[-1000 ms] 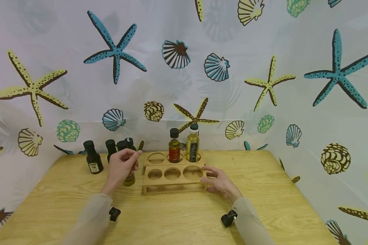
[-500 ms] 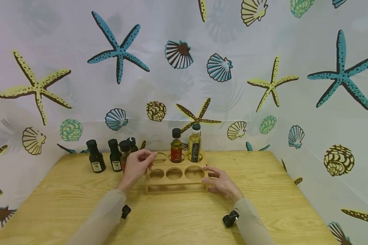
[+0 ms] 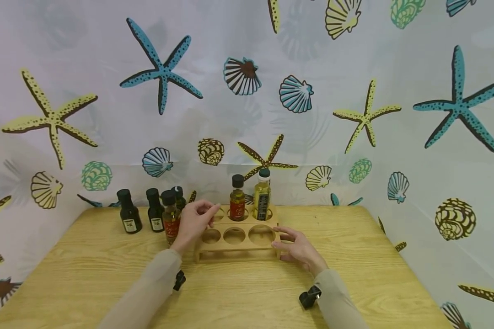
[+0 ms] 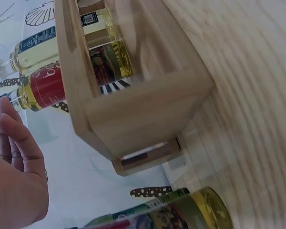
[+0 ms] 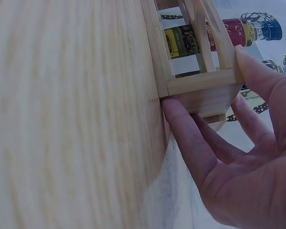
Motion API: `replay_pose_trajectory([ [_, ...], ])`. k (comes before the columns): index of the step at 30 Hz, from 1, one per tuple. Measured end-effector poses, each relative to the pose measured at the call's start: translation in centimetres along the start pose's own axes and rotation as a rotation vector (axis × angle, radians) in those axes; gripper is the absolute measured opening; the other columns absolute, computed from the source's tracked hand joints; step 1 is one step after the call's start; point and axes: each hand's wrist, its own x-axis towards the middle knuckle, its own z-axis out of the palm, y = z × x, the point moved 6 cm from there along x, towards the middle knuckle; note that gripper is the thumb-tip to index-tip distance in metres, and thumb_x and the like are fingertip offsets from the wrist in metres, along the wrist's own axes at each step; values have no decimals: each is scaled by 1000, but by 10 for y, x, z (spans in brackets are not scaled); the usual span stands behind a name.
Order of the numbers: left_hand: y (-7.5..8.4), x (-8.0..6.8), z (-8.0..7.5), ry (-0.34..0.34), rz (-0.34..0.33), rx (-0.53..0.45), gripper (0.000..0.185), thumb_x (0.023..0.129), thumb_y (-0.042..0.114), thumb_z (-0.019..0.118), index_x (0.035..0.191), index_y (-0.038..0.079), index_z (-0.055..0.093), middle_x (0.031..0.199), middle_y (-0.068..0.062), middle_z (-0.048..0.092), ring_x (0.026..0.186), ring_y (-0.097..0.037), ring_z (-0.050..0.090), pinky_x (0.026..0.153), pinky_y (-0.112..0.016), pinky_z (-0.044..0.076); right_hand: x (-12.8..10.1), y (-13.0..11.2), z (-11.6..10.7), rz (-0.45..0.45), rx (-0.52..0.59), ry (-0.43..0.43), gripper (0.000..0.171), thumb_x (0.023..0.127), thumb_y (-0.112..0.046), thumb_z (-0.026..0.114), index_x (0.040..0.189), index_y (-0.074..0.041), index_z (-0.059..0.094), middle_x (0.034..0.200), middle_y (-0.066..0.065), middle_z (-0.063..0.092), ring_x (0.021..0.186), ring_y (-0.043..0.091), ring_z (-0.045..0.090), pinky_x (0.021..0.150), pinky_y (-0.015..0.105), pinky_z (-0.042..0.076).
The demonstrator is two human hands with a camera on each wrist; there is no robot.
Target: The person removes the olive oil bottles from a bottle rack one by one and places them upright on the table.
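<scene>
Nearest the viewer, the right hand [image 3: 298, 249] rests on the pale wooden table [image 3: 247, 292] with its fingers [image 5: 190, 138] straight and relaxed, pressed against the right end of the light wooden two-tier bottle rack with round holes [image 3: 235, 235]; its thumb lies along the rack's upper edge and it grips nothing, only steadying the frame. A little farther in, the left hand [image 3: 194, 220] hovers at the rack's left end, over the rear-left hole, with its grip loose: the fingers are lightly curled and nothing sits between them, as the left wrist view also shows. Just to the left of that hand, touching or nearly touching its back, stands the small amber bottle with a red label and black cap [image 3: 170, 219], upright on the table and outside the rack. Beyond it, farther left, stand two dark bottles with black caps [image 3: 128, 214] and a fourth bottle half hidden behind. Past the left hand's fingertips, the rear row of the rack holds a red-labelled oil bottle [image 3: 237, 199] in the middle hole and a pale yellow oil bottle with a dark label [image 3: 262, 196] in the right one; the three front holes and the rear-left hole stand vacant. By my reading, the step in hand is filling the rack, caught between bottles. The next move calls for the left hand to close round the amber bottle beside it, lift it clear of the rack's edge and lower it upright into a vacant hole, while the right hand braces the rack against sliding.
</scene>
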Motion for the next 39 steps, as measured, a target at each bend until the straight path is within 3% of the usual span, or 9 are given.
replay_pose_trajectory([
  [8,8,10,20,-73,-56,29,17,93,22,69,100,7,71,81,-19,69,70,-34,66,58,-36,54,0,-2,0,-17,-11,12,61,87,-28,76,142,-21,53,151,24,37,128,38,52,82,41,59],
  [14,9,16,30,-105,-104,57,28,91,15,71,115,3,65,99,-15,67,86,-29,65,72,-45,57,-2,2,1,-18,-12,17,59,88,-25,75,142,-19,53,150,25,38,129,39,50,82,42,59],
  [23,9,33,40,-67,-190,22,50,86,18,77,132,8,57,121,-17,60,113,-32,60,86,-43,55,0,-1,-1,-27,-10,7,61,88,-27,75,143,-20,52,151,25,37,127,39,52,83,43,59],
  [27,7,39,52,-70,-223,-12,58,86,16,77,138,10,52,131,-17,55,121,-35,55,97,-50,50,1,-1,-3,-26,-1,15,61,87,-27,76,143,-20,52,151,25,37,128,40,51,84,44,58],
  [31,6,40,61,-56,-244,-13,60,84,14,78,138,11,51,133,-17,56,122,-35,55,98,-52,49,0,0,-2,-27,3,14,61,87,-27,76,142,-20,53,151,24,37,131,41,48,85,45,58],
  [39,1,42,62,-12,-247,21,57,84,13,79,135,13,54,129,-16,59,118,-33,58,97,-51,50,1,1,0,-18,-4,4,61,87,-29,76,143,-22,52,151,23,37,130,39,50,83,41,59],
])
